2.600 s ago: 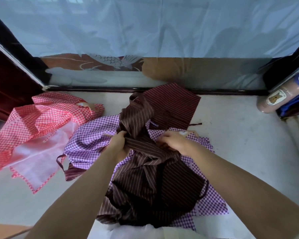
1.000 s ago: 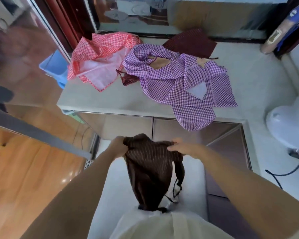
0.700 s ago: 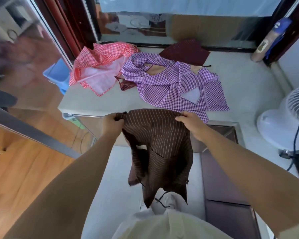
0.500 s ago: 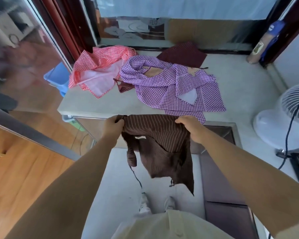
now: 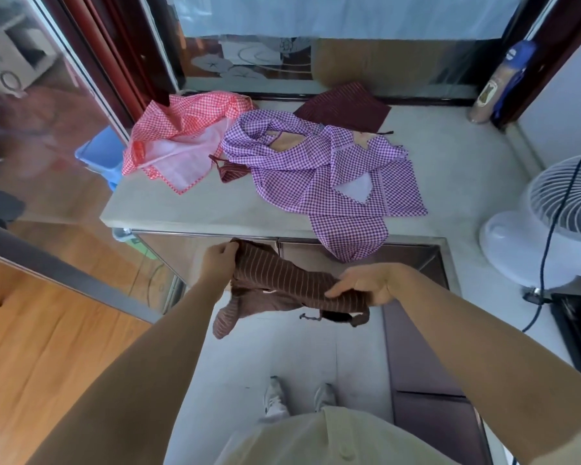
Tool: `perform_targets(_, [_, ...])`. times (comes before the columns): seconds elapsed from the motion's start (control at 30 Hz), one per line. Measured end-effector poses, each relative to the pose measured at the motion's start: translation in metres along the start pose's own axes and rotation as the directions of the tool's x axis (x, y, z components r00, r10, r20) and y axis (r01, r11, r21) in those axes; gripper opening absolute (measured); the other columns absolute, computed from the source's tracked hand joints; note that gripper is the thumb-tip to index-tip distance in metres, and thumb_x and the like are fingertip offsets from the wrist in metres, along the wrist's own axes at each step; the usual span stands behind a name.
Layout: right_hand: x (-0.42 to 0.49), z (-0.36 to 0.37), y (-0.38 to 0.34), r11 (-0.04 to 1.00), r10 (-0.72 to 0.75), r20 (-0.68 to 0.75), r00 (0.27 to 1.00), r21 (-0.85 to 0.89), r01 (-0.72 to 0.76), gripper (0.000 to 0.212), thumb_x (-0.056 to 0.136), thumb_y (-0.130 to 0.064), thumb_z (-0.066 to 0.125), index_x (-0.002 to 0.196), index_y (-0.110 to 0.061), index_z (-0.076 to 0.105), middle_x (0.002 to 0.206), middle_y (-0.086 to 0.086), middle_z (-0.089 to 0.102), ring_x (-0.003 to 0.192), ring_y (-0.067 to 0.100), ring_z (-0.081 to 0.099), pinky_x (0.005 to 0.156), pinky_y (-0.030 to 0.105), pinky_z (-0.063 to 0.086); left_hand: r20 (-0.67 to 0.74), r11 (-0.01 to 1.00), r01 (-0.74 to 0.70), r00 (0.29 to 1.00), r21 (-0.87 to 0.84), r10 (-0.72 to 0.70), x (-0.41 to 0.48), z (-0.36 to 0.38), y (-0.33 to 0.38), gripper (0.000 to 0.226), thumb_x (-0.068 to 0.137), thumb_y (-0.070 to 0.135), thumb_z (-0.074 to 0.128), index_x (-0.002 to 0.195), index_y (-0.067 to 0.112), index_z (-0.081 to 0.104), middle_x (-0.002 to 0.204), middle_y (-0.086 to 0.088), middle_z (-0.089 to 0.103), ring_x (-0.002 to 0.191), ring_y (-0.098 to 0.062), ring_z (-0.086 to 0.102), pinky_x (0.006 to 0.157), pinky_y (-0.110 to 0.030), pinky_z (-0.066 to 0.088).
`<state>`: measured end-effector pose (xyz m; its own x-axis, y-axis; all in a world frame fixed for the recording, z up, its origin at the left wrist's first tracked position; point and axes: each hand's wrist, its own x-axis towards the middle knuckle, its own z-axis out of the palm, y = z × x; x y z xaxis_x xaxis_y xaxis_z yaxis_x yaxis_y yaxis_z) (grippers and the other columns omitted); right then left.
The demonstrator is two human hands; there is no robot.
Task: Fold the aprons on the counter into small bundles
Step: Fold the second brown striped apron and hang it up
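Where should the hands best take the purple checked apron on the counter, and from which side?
Probably the flap of the purple checked apron that hangs over the near edge of the counter. It is free of the surface and faces the person, so the hands can pinch it from the front, without reaching over the red checked apron.

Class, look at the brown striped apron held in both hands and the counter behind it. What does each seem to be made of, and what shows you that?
Brown striped apron: thin woven cloth, probably cotton or a blend, matte; it sags and creases between the left hand and right hand.
Counter: pale grey, matte, hard-looking, perhaps stone or concrete; flat with a crisp front edge.
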<state>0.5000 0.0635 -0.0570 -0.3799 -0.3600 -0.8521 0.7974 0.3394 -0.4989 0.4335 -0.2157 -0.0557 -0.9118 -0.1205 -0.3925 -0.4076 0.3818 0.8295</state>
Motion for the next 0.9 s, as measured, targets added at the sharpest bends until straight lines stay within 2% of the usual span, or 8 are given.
perform_targets(0.23, [0.011, -0.019, 0.027, 0.907, -0.078, -0.340, 0.937, 0.366, 0.208, 0.041, 0.083, -0.003, 0.072, 0.123, -0.002, 0.062, 0.121, 0.015, 0.067, 0.113, 0.029, 0.063, 0.099, 0.039, 0.051, 0.211, 0.949, 0.285, 0.944, -0.137, -0.253, 0.004, -0.001, -0.025, 0.024, 0.094, 0.023, 0.045, 0.079, 0.007, 0.054, 0.066, -0.006, 0.050, 0.067, -0.021, 0.047, 0.085, -0.038, 0.040])
perform_targets(0.43, [0.004, -0.028, -0.011, 0.787, -0.112, -0.525, 0.844, 0.472, 0.398, 0.051, 0.074, -0.011, 0.077, 0.122, -0.001, 0.061, 0.120, 0.016, 0.067, 0.109, 0.031, 0.064, 0.101, 0.045, 0.049, 0.038, 0.993, -0.045, 0.998, -0.107, 0.050, 0.007, 0.009, 0.021, 0.028, 0.103, 0.024, 0.042, 0.088, 0.009, 0.061, 0.076, -0.002, 0.055, 0.073, -0.014, 0.049, 0.065, -0.026, 0.040])
perform_targets(0.53, [-0.004, -0.030, -0.051, 0.639, -0.145, -0.753, 0.641, 0.424, 0.642, 0.030, 0.088, -0.018, 0.070, 0.114, -0.006, 0.064, 0.108, 0.009, 0.068, 0.103, 0.025, 0.065, 0.096, 0.040, 0.052, -0.139, 0.923, -0.372, 0.923, -0.094, 0.358, 0.007, 0.010, 0.062, 0.034, 0.104, 0.025, 0.038, 0.085, 0.002, 0.055, 0.072, -0.002, 0.045, 0.067, -0.009, 0.041, 0.062, -0.027, 0.034])
perform_targets(0.67, [-0.010, -0.020, -0.072, 0.568, -0.375, -0.907, 0.191, -0.062, 0.821, 0.016, 0.096, -0.025, 0.058, 0.098, -0.010, 0.063, 0.095, 0.005, 0.067, 0.092, 0.023, 0.066, 0.082, 0.036, 0.055, -0.216, 0.858, -0.501, 0.856, -0.113, 0.471, -0.001, 0.012, 0.059, 0.034, 0.104, 0.021, 0.039, 0.072, 0.012, 0.042, 0.065, 0.008, 0.037, 0.057, 0.002, 0.034, 0.054, -0.019, 0.028])
perform_targets(0.73, [0.008, -0.016, -0.047, 0.684, -0.484, -0.824, 0.296, -0.145, 0.715, 0.021, 0.094, -0.027, 0.060, 0.099, -0.006, 0.064, 0.096, 0.012, 0.069, 0.094, 0.031, 0.067, 0.085, 0.044, 0.056, 0.030, 0.931, -0.364, 0.931, 0.029, 0.363, -0.009, 0.016, 0.023, 0.034, 0.103, 0.017, 0.043, 0.069, 0.017, 0.047, 0.066, 0.002, 0.047, 0.059, 0.000, 0.042, 0.056, -0.020, 0.034])
perform_targets(0.8, [0.029, -0.013, -0.004, 0.912, -0.400, -0.569, 0.718, -0.174, 0.370, 0.020, 0.094, -0.022, 0.062, 0.102, -0.005, 0.067, 0.101, 0.013, 0.071, 0.103, 0.033, 0.067, 0.095, 0.045, 0.053, 0.395, 0.907, -0.093, 0.914, 0.412, -0.086, -0.020, 0.011, -0.023, 0.024, 0.102, 0.015, 0.044, 0.081, 0.013, 0.057, 0.082, -0.009, 0.058, 0.071, -0.014, 0.053, 0.060, -0.024, 0.041])
perform_targets(0.83, [0.032, -0.007, 0.019, 0.959, -0.186, -0.339, 0.922, -0.266, 0.095, 0.017, 0.096, -0.020, 0.061, 0.103, -0.005, 0.066, 0.098, 0.011, 0.072, 0.105, 0.030, 0.067, 0.095, 0.041, 0.053, 0.499, 0.801, 0.047, 0.760, 0.597, -0.417, -0.029, 0.004, -0.043, 0.019, 0.102, 0.016, 0.043, 0.096, 0.009, 0.059, 0.094, -0.009, 0.058, 0.085, -0.021, 0.058, 0.066, -0.022, 0.046])
perform_targets(0.9, [0.032, 0.012, 0.055, 0.828, 0.354, 0.047, 0.934, -0.479, -0.290, 0.009, 0.100, -0.017, 0.054, 0.099, -0.011, 0.061, 0.078, 0.001, 0.074, 0.083, 0.017, 0.074, 0.075, 0.027, 0.058, 0.571, 0.642, 0.216, 0.314, 0.735, -0.759, -0.040, -0.011, -0.077, 0.030, 0.105, 0.021, 0.040, 0.125, 0.003, 0.053, 0.114, -0.005, 0.063, 0.113, -0.025, 0.059, 0.088, -0.029, 0.051])
